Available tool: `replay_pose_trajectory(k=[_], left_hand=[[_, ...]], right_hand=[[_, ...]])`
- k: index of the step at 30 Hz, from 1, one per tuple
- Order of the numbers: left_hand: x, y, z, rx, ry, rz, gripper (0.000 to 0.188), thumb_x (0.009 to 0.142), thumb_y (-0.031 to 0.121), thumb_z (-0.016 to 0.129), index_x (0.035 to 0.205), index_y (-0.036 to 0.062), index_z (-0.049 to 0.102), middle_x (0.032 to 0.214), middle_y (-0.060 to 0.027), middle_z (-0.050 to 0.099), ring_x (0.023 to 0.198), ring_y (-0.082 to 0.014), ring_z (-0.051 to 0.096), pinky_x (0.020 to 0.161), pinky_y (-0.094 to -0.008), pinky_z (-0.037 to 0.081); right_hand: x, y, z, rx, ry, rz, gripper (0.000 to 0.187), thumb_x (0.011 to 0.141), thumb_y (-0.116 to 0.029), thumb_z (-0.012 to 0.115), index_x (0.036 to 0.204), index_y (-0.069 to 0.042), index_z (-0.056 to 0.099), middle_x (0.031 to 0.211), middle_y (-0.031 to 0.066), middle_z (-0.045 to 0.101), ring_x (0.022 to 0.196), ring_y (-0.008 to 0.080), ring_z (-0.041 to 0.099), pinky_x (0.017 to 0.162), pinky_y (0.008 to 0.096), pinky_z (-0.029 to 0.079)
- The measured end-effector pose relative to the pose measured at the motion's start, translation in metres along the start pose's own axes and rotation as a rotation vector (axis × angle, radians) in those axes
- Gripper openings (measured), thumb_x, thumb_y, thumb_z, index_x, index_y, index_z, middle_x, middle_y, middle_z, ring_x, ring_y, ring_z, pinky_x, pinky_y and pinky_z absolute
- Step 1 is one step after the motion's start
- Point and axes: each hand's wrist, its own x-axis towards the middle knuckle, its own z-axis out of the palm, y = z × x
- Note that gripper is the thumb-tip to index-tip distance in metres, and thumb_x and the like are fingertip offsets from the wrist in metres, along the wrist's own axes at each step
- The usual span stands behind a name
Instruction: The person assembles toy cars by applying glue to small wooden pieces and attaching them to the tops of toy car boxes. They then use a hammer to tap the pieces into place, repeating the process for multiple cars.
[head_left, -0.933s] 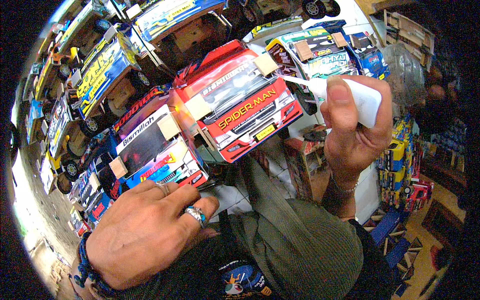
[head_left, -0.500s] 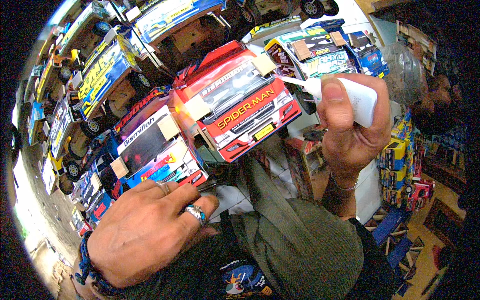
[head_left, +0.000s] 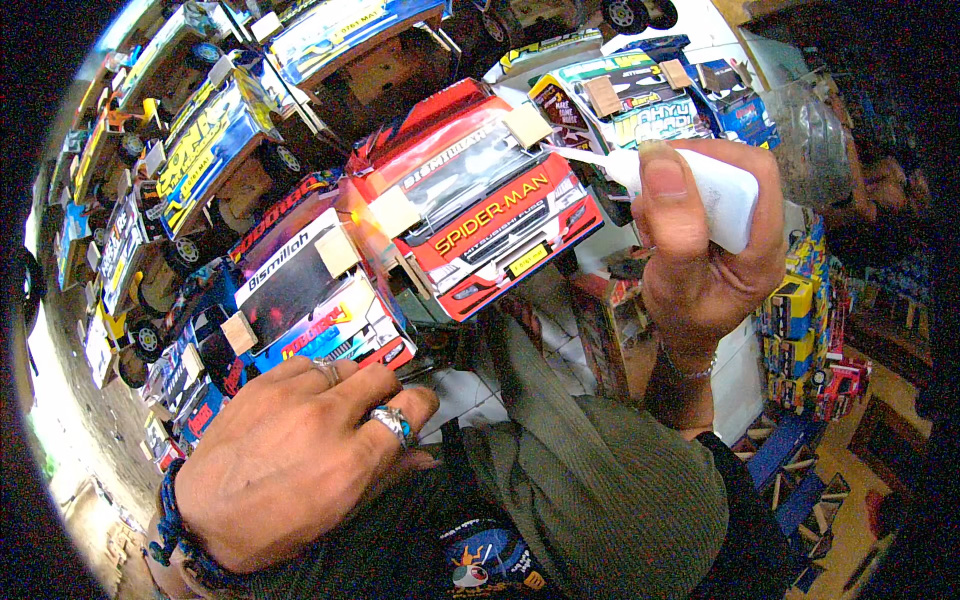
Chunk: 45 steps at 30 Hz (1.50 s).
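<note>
My right hand pinches a small white squeeze bottle with a long thin nozzle, apparently glue. The nozzle tip is at the lower edge of a small pale wooden tab on the right front corner of a red toy truck. A second tab stands at that truck's left corner. My left hand, ringed and with fingers curled, rests by the front of a white and multicoloured toy truck. Its fingertips are hidden, so what they hold cannot be made out.
Several toy trucks stand in rows at left and behind, among them a blue and yellow one. A green and white truck is at back right. More yellow and blue toys are stacked at right, near a clear plastic bag.
The bottle's nozzle tip has shifted slightly left and up, from beside the red truck's corner to the wooden tab's edge. My left hand stays almost in place.
</note>
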Motion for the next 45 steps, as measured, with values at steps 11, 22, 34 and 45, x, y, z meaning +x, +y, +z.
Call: replay_pose_trajectory(k=[11, 22, 34, 45], left_hand=[[0.000, 0.002, 0.001, -0.011, 0.002, -0.015, 0.032, 0.086, 0.031, 0.065, 0.109, 0.0092, 0.058, 0.096, -0.0078, 0.061, 0.081, -0.0265, 0.062, 0.073, -0.0379, 0.050], [-0.002, 0.005, 0.001, 0.008, -0.015, -0.025, 0.034, 0.086, 0.032, 0.065, 0.111, 0.0101, 0.059, 0.095, -0.0071, 0.060, 0.086, -0.0264, 0.063, 0.075, -0.0379, 0.049], [0.000, 0.008, 0.002, -0.002, 0.013, -0.031, 0.033, 0.085, 0.032, 0.067, 0.110, 0.0116, 0.058, 0.092, -0.0072, 0.060, 0.086, -0.0263, 0.062, 0.075, -0.0390, 0.049], [0.001, 0.006, 0.002, 0.013, -0.012, -0.038, 0.033, 0.085, 0.033, 0.067, 0.109, 0.0112, 0.058, 0.093, -0.0081, 0.060, 0.086, -0.0279, 0.063, 0.073, -0.0393, 0.050]], right_hand=[[0.003, 0.002, -0.002, -0.041, -0.019, -0.058, 0.014, 0.084, -0.012, 0.072, 0.085, -0.002, 0.063, 0.069, 0.0018, 0.061, 0.056, 0.0059, 0.052, 0.051, 0.0206, 0.038], [0.002, 0.005, -0.003, 0.075, 0.018, -0.026, 0.015, 0.084, -0.013, 0.073, 0.086, -0.002, 0.063, 0.066, 0.0007, 0.060, 0.054, 0.0055, 0.051, 0.049, 0.0203, 0.038], [-0.002, 0.010, -0.014, 0.144, 0.096, 0.030, 0.016, 0.083, -0.008, 0.076, 0.084, -0.003, 0.061, 0.064, 0.0015, 0.061, 0.051, 0.0046, 0.051, 0.047, 0.0186, 0.037], [0.006, 0.008, -0.012, 0.074, 0.112, 0.043, 0.018, 0.085, -0.015, 0.074, 0.074, -0.006, 0.062, 0.059, -0.0031, 0.055, 0.047, 0.0015, 0.045, 0.043, 0.0186, 0.029]])
